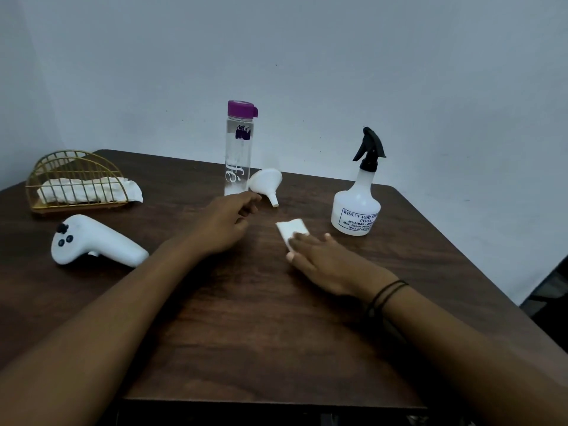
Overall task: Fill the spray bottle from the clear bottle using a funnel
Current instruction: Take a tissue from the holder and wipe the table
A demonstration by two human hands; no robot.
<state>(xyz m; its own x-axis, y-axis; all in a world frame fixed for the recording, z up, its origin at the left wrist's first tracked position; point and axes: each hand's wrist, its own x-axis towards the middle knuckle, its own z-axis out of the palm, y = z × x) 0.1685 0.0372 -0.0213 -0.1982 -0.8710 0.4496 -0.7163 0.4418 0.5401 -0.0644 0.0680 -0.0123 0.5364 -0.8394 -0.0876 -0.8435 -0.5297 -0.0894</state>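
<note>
The left hand (226, 224) reaches toward the capped clear bottle (237, 152), fingers loosely curled and holding nothing, likely to take it. The right hand (325, 259) presses flat, fingers straight, on a white pad (290, 227). The funnel (266, 183) lies tipped beside the bottle; the spray bottle (358, 207), trigger head on, stands apart. A controller (92, 241) and wire rack (75, 182) sit left on the counter (246, 333).

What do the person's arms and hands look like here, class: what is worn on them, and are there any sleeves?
Both forearms are bare, with no sleeves in view. The right wrist carries thin black bands, looped like cords or hair ties. The left hand and right hand show no rings or gloves; the left wrist is unadorned.
</note>
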